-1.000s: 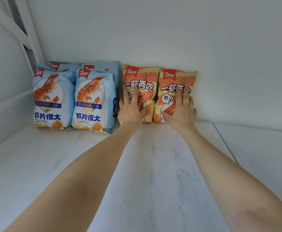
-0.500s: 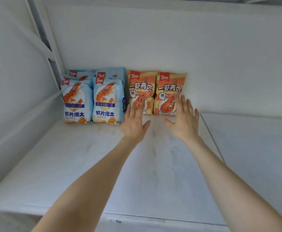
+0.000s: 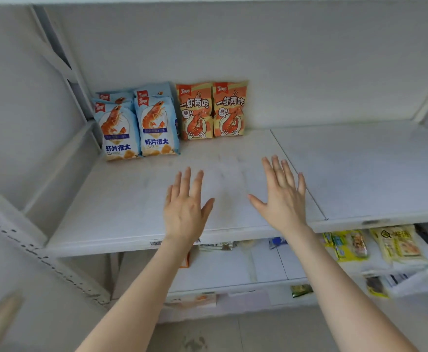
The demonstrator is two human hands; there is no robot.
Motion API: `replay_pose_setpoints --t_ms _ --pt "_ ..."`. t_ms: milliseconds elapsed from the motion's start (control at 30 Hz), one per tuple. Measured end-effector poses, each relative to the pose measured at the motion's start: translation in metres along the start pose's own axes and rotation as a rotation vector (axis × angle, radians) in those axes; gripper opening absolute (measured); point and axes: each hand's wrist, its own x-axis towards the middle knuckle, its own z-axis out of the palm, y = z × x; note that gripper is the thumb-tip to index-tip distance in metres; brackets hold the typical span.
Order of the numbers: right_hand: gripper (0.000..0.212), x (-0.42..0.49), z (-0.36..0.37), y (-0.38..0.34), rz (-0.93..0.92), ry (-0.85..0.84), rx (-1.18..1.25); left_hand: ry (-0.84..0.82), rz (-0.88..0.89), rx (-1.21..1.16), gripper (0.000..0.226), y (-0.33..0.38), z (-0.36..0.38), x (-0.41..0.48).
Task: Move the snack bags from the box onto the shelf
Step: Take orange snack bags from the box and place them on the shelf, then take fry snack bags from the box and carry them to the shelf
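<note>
Now left hand [image 3: 185, 214] and right hand [image 3: 282, 199] over the shelf [image 3: 121, 199], fingers [image 3: 186, 180] spread, apart from snack bags [image 3: 195, 113].

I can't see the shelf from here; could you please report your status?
Left hand open, right hand open, both empty. Two orange shrimp snack bags upright at shelf back, beside blue shrimp chip bags. Nothing blocking the hands.

Blue shrimp-print bags [image 3: 136, 128], orange bags [image 3: 211, 110], white shelf [image 3: 131, 204]
</note>
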Motion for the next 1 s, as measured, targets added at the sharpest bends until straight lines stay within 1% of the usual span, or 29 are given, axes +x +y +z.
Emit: replay_pose_setpoints --t_ms 167,333,633,733,767,900,1000 --pt "0.086 -0.085 -0.033 0.017 0.019 0.018 -0.080 0.036 0.109 0.015 0.066 0.027 -0.011 -0.071" --pt "0.087 -0.187 -0.073 0.031 0.149 0.006 -0.139 0.010 0.250 -0.081 0.063 0.066 -0.027 -0.134" --pt "0.088 -0.382 -0.135 0.031 0.496 -0.006 -0.258 -0.133 0.586 -0.257 0.064 0.141 -0.043 -0.252" --pt "0.087 -0.444 -0.161 0.036 0.638 0.004 -0.302 -0.186 0.697 -0.298 0.077 0.176 -0.047 -0.289" --pt "0.087 -0.465 -0.169 0.039 0.688 0.005 -0.316 -0.201 0.734 -0.313 0.077 0.189 -0.048 -0.301" --pt "0.085 -0.551 -0.199 0.050 0.879 -0.018 -0.345 -0.238 0.887 -0.374 0.062 0.243 -0.056 -0.353" --pt "0.084 -0.612 -0.218 0.057 1.008 -0.025 -0.373 -0.303 0.992 -0.424 0.060 0.283 -0.060 -0.398"
